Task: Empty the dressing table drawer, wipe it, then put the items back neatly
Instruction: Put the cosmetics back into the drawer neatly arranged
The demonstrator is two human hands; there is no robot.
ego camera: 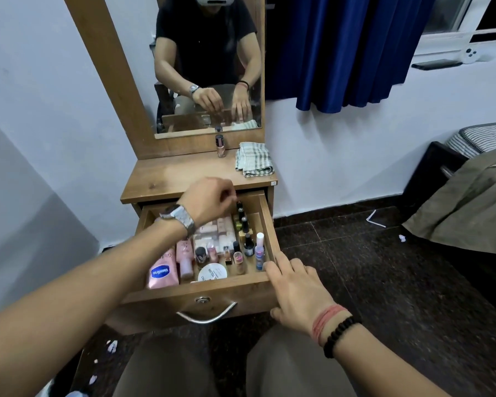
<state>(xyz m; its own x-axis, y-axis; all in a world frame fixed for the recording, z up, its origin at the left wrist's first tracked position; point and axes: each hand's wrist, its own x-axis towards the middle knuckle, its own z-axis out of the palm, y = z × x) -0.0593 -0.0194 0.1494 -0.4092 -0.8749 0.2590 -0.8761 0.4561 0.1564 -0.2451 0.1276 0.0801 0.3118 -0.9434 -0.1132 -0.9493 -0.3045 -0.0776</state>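
We see drawer [242, 286] pulled out, full of bottles. Our left hand [209, 200] hangs over far end of drawer, fingers curled down at dark little bottles [241, 214]; we cannot tell if it pinches one. Our right hand [297, 290] rests on drawer's near right corner, fingers straight. Pink lotion tube [162, 270] lies near left. On table [166, 174]: one nail polish [220, 146], folded cloth [254, 159] at far right.

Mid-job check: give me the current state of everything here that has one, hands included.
drawer: pulled open, full of cosmetics
nail polish bottle: upright on the tabletop, capped
cloth: folded on the tabletop
left hand: fingers curled over the drawer's back
right hand: resting on the drawer's front corner
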